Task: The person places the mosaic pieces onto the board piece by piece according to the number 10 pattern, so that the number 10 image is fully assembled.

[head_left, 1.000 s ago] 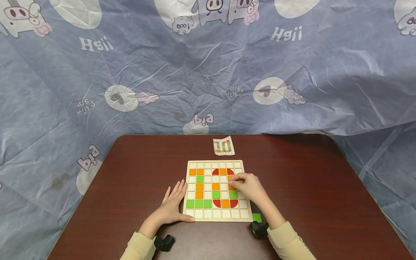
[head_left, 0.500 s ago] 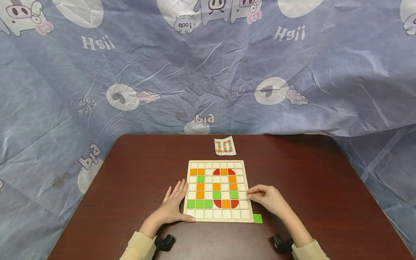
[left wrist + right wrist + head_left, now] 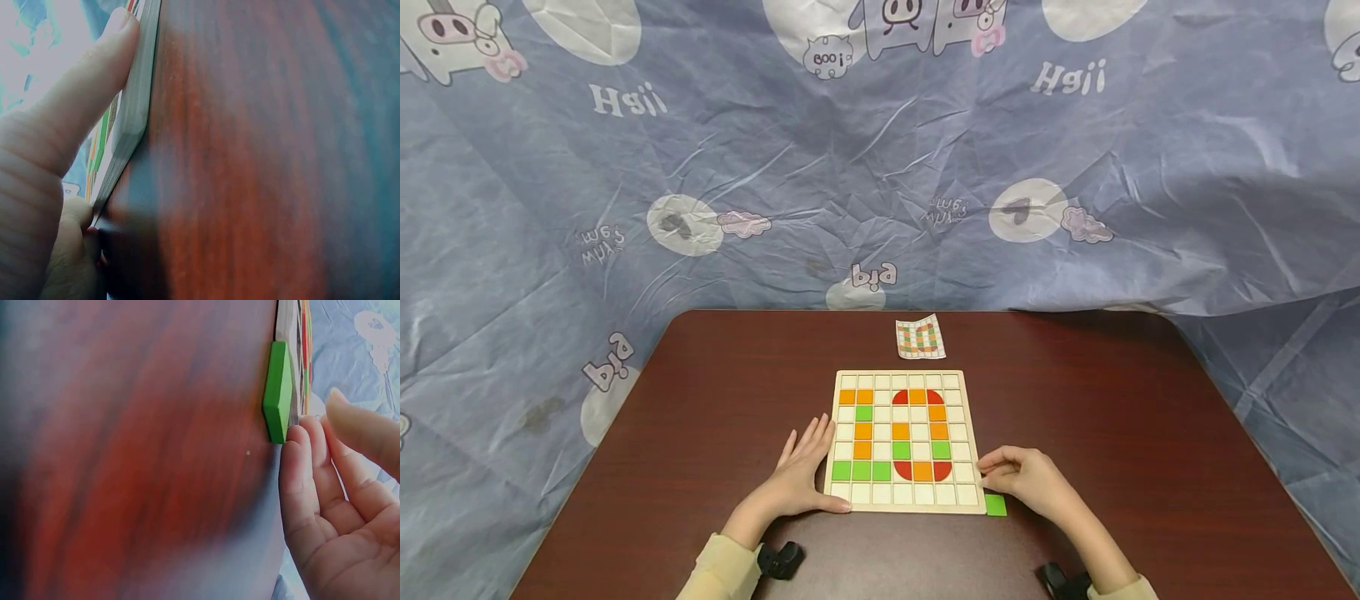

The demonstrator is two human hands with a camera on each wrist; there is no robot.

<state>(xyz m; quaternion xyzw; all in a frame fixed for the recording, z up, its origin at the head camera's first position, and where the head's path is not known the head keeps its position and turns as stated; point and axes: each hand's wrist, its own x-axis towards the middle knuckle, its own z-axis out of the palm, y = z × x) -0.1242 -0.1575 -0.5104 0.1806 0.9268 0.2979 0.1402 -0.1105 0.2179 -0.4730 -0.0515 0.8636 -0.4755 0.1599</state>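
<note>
A pale wooden grid board [image 3: 882, 432] lies on the table, with orange, green and red tiles set in some of its cells. The red ones have rounded corners. Along its left edge rests my left hand [image 3: 801, 475], fingers straight and spread, the thumb on the near left corner; the left wrist view shows that thumb [image 3: 87, 87] against the rim. My right hand [image 3: 1026, 479] is just off the right edge, holding nothing, its fingers loosely bent. Close by these fingers a loose green square tile [image 3: 996, 505] touches the board's near right corner; the right wrist view shows its thick side [image 3: 272, 394].
Behind the board lies a small creased pattern card [image 3: 921, 337] printed with a coloured grid. The dark red-brown table [image 3: 1090, 392] extends to both sides. A blue-grey printed cloth [image 3: 820, 167] hangs behind it. Black wrist cameras [image 3: 780, 560] sit at both wrists.
My right hand has left the orange tiles in the board's right part, moved right off the board, then come nearer, beside the green tile. The left hand stays where it was.
</note>
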